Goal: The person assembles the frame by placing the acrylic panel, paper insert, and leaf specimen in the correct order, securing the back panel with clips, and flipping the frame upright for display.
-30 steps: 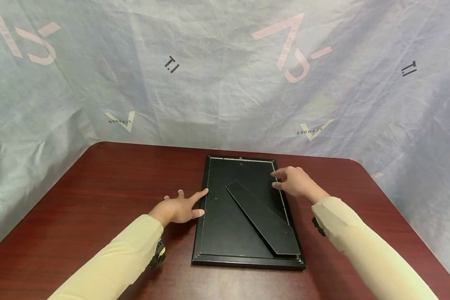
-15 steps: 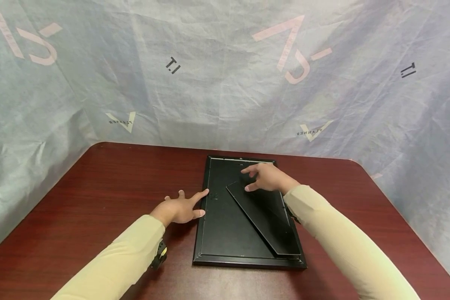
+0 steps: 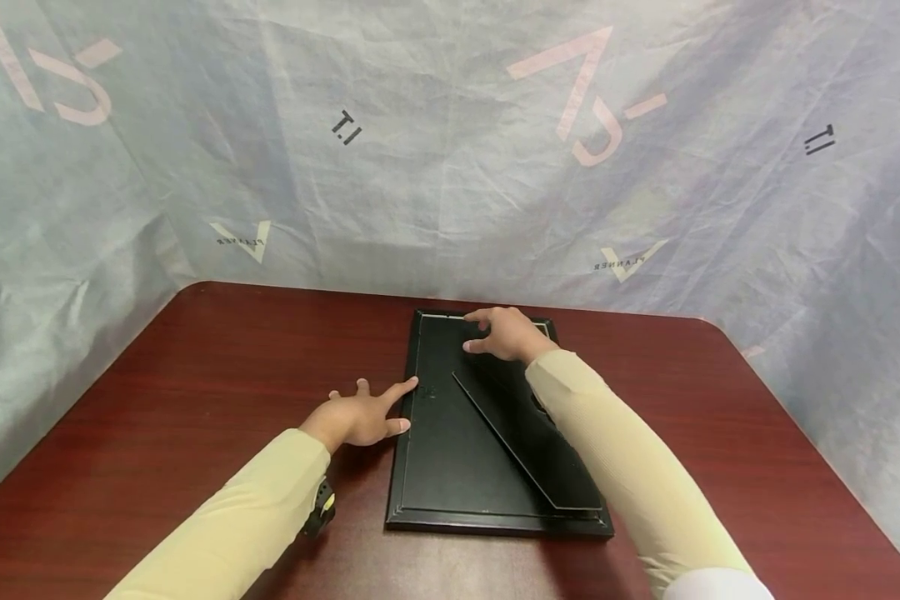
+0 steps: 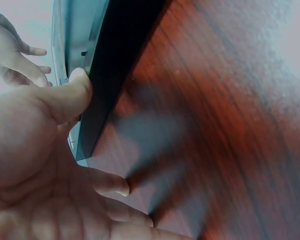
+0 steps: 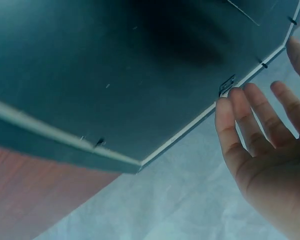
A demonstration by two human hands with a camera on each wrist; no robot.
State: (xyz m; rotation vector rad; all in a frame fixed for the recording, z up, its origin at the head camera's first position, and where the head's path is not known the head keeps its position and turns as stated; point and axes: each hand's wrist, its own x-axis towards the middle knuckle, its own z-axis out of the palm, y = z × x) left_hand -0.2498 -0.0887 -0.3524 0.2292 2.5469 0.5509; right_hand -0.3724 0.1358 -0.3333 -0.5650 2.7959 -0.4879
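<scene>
A black picture frame lies on the table with its back up. Its easel stand slants across the backing board, partly hidden under the right arm. My left hand rests at the frame's left edge with fingers spread. In the left wrist view the left thumb touches the frame's side. My right hand hovers over the far end, fingers fairly straight. In the right wrist view its fingertips are by a small metal hanger at the rim; whether they touch it I cannot tell.
The reddish-brown wooden table extends around the frame. Behind it and at both sides hangs a pale printed cloth. Small dark tabs stick out along the frame's inner rim.
My right hand has moved from the frame's right edge leftward and away from me, over the stand to the far edge. The left hand and the frame stay put.
</scene>
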